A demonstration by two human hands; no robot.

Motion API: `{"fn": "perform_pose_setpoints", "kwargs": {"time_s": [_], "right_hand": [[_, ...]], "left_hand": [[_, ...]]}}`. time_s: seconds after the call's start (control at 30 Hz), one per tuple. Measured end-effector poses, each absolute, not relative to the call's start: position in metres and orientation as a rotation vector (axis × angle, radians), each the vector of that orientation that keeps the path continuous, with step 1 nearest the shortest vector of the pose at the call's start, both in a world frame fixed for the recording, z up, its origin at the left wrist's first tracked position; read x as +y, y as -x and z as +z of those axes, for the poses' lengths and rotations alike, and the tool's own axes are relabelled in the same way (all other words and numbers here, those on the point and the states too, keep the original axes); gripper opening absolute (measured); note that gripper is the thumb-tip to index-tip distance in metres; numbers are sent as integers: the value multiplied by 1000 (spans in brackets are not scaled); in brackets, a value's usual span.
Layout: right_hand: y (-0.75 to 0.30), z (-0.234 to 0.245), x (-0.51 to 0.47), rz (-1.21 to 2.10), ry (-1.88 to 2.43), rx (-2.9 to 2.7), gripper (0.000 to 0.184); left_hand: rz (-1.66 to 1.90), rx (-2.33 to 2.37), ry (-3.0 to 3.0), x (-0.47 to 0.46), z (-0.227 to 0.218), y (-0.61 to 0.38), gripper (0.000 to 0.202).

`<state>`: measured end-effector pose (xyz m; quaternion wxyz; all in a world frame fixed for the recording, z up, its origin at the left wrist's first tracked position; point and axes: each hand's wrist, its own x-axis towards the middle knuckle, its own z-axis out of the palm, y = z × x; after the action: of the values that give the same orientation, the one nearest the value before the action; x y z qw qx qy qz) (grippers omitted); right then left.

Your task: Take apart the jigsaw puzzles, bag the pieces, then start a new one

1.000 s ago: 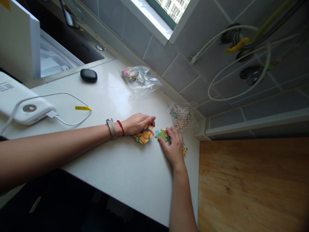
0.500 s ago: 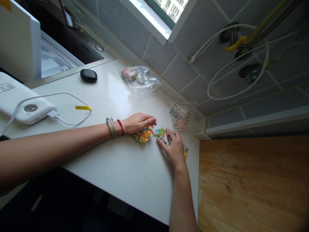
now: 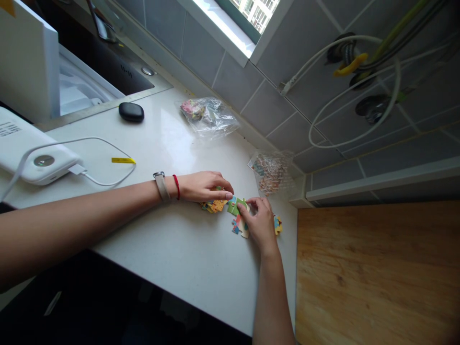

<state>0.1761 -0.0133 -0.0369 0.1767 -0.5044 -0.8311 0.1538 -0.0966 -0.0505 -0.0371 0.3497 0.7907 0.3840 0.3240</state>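
My left hand (image 3: 203,187) lies flat, fingers stretched out, on a joined patch of colourful puzzle pieces (image 3: 214,206) on the white counter (image 3: 172,249). My right hand (image 3: 260,223) pinches a green puzzle piece (image 3: 234,207) between thumb and fingers, right beside the left fingertips. More joined pieces (image 3: 240,226) lie under and just left of the right hand, and one loose piece (image 3: 278,224) shows at its right side.
Two clear plastic bags of puzzle pieces sit by the tiled wall, one (image 3: 208,115) far and one (image 3: 272,171) near. A white power bank (image 3: 25,153) with a cable, a black case (image 3: 131,111) and a yellow tag (image 3: 122,160) lie left. A wooden surface (image 3: 377,273) is right.
My left hand has slid a little toward me and flattened over the pieces. My right hand has lifted the green piece into a pinch and uncovered pieces below it.
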Motion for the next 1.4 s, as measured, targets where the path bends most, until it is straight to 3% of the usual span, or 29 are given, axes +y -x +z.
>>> {"fn": "perform_pose_setpoints", "kwargs": {"time_s": [0.07, 0.23, 0.5, 0.83, 0.97, 1.13, 1.27, 1.33, 1.4], "right_hand": [[-176, -37, -13, 506, 1400, -2336, 33], [-176, -39, -12, 582, 1408, -2299, 38], [-176, -39, -11, 533, 1446, -2316, 40], [-173, -38, -14, 541, 1379, -2354, 39], [-169, -31, -20, 586, 1230, -2480, 51], [-165, -28, -23, 726, 1037, -2523, 37], [-162, -29, -24, 805, 959, -2480, 35], [-161, -31, -24, 791, 941, -2451, 32], [-161, -33, -24, 737, 934, -2427, 26]], "left_hand": [[829, 986, -2108, -50, -38, 97, 52], [784, 911, -2325, -50, -40, 98, 77], [689, 1256, -2393, -49, -42, 98, 54], [1007, 1860, -2084, -41, -54, 108, 70], [1151, 1791, -2098, -43, -52, 103, 62], [1331, 1848, -2139, -48, -41, 99, 30], [1549, 1522, -2279, -61, -28, 87, 10], [1560, 1255, -2378, -69, -25, 77, 12], [1467, 981, -2432, -76, -28, 65, 26]]}}
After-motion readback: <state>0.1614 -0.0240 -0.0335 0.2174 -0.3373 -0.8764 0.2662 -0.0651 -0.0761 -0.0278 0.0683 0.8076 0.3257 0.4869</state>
